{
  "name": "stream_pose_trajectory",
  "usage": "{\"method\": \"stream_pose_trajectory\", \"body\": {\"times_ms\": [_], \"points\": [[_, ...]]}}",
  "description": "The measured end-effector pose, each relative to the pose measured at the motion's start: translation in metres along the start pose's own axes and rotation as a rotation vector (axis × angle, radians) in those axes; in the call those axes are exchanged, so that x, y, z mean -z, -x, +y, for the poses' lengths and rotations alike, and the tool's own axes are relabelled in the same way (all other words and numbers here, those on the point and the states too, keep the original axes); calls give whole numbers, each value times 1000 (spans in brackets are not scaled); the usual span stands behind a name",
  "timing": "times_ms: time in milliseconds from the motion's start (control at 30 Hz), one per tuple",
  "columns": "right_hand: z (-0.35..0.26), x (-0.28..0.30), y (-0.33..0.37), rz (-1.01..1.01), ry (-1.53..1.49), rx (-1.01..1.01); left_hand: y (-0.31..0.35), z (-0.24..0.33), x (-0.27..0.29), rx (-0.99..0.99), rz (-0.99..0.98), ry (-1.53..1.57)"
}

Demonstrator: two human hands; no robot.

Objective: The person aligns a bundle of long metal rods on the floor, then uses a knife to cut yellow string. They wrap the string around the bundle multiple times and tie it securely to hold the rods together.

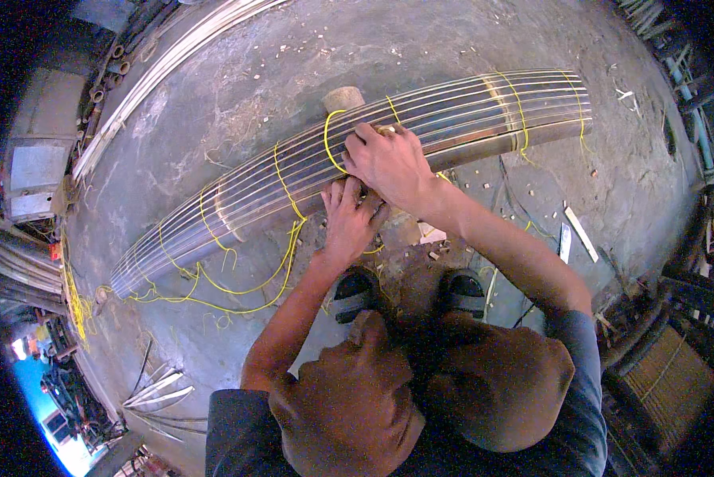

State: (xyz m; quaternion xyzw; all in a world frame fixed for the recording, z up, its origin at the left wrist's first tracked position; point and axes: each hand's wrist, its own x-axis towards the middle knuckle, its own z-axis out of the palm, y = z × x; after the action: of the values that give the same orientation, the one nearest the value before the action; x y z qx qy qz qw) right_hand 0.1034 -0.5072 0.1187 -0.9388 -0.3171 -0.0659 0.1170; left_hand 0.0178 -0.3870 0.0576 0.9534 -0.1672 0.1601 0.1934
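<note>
A long bundle of split bamboo slats (238,195) lies across the concrete floor, curved by the lens, bound at intervals with loops of yellow string (327,139). My right hand (389,163) rests on top of the bundle near its middle, fingers curled over the slats next to a string loop. My left hand (349,215) presses against the near side of the bundle just below, fingers pinching at the string. Loose yellow string (238,290) trails from the bundle onto the floor. I am squatting, knees at the bottom of the view.
A wooden block (343,98) sits behind the bundle. Bamboo strips (166,63) lie at the upper left, more (158,389) at the lower left. A flat blade and a stick (573,234) lie at the right. A woven stool (663,370) stands at the lower right.
</note>
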Motion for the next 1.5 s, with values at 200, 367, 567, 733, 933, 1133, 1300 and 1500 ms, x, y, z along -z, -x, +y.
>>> {"method": "stream_pose_trajectory", "body": {"times_ms": [200,367,567,733,933,1133,1300,1500], "points": [[1,2,2,212,92,208,9,-6,4,-113,78,124],[7,13,-4,82,-577,-238,19,-9,14,-177,-13,141],[38,79,-10,178,-1232,-438,-8,12,26,133,127,252],[70,85,-17,314,-948,-274,-24,2,32,1,136,251],[97,50,52,387,-477,-327,61,-13,13,296,305,162],[62,-19,165,-297,-614,-492,104,-34,-39,700,282,125],[25,-67,170,103,-481,-234,81,-22,-47,664,-13,-72],[78,-52,182,-92,-712,-268,126,-67,23,604,-238,402]]}}
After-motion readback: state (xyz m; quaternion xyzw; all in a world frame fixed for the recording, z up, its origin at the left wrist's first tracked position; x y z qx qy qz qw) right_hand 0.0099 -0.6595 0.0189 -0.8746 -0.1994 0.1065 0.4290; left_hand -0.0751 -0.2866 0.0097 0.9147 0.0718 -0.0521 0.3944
